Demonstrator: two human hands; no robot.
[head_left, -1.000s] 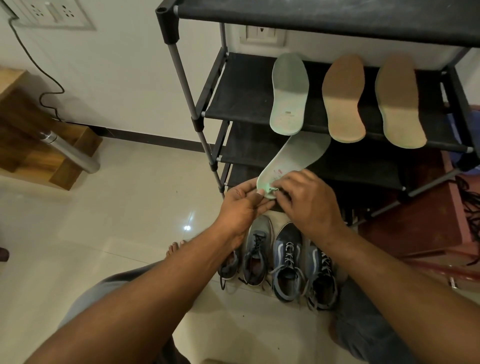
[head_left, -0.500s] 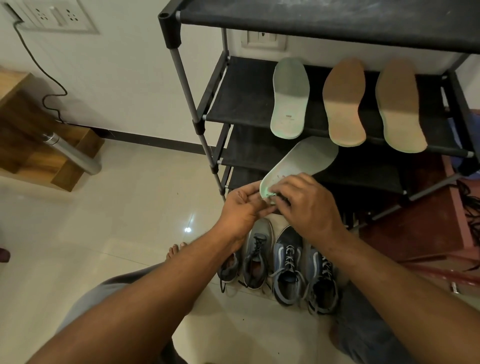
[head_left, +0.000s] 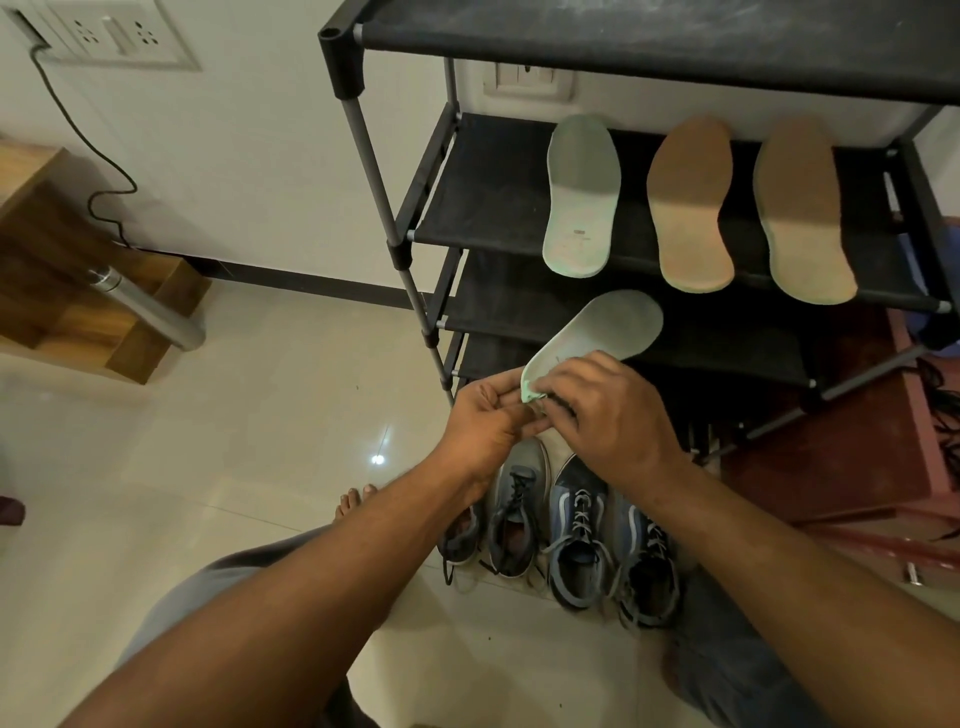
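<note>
Both hands meet at the near end of a pale green insole (head_left: 602, 327). The left hand (head_left: 488, 421) pinches that end between thumb and fingertips. The right hand (head_left: 608, 415) lies over it from the other side, fingers curled down onto the same edge. Both hands are therefore grasping the insole; neither is released or clenched on nothing.

The insole is held in the air in front of the lower shelves of a black shoe rack (head_left: 374, 171). Its broad toe end slants up and away toward the rack, touching no shelf as far as can be seen.

On the rack's second shelf (head_left: 483, 208) three more insoles lie side by side, each overhanging the front rail. A second pale green insole (head_left: 581, 197) is on the left, and two tan insoles (head_left: 691, 208) are to its right.

Directly below the hands, four laced shoes stand in a row on the tiled floor (head_left: 208, 467). There is a grey pair (head_left: 514, 514) on the left and a blue pair (head_left: 582, 530) on the right.

A wooden unit (head_left: 62, 291) with a metal cylinder (head_left: 150, 312) stands well apart at the left wall, beneath a socket plate (head_left: 114, 34) and its trailing cable (head_left: 104, 171). A red mat (head_left: 841, 431) lies to the right of the rack.
</note>
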